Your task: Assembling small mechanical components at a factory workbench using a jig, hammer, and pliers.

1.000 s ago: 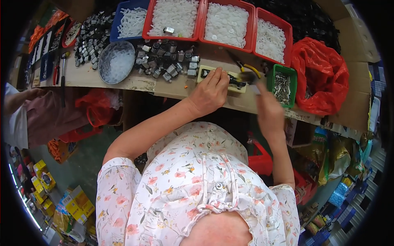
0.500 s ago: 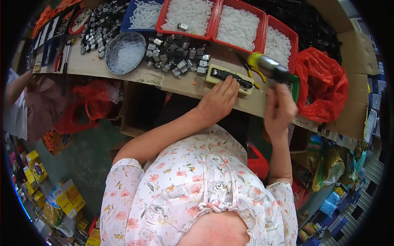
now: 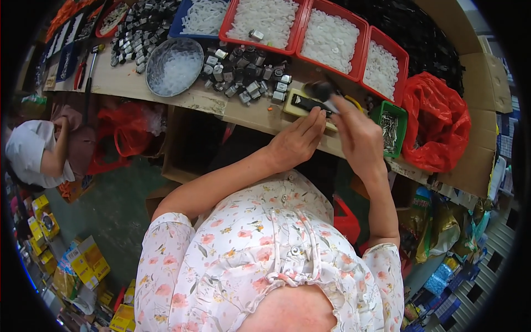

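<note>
My left hand (image 3: 296, 145) is closed, its fingertips pressed together on a long black part (image 3: 303, 102). That part lies in a cream block (image 3: 291, 110) at the table's front edge. In my right hand (image 3: 360, 138) is a mallet (image 3: 319, 89), smeared by motion, its dark head over the far side of the block. The hand hides most of its handle. Behind the right fingers, yellow-handled pliers (image 3: 354, 102) show only in part. Left of the block sits a pile of metal-and-black pieces (image 3: 246, 77).
Red trays (image 3: 362, 27) of white plastic pieces line the back. A metal bowl (image 3: 153, 83) stands left, a green tray (image 3: 402, 135) of metal pins right. Beside it bulges a red plastic bag (image 3: 442, 127). Another person's white sleeve (image 3: 27, 149) shows at far left.
My right hand has swung the mallet left and down, from beside the pliers to over the block. My left hand stays on the black part. The person at far left has leaned into view.
</note>
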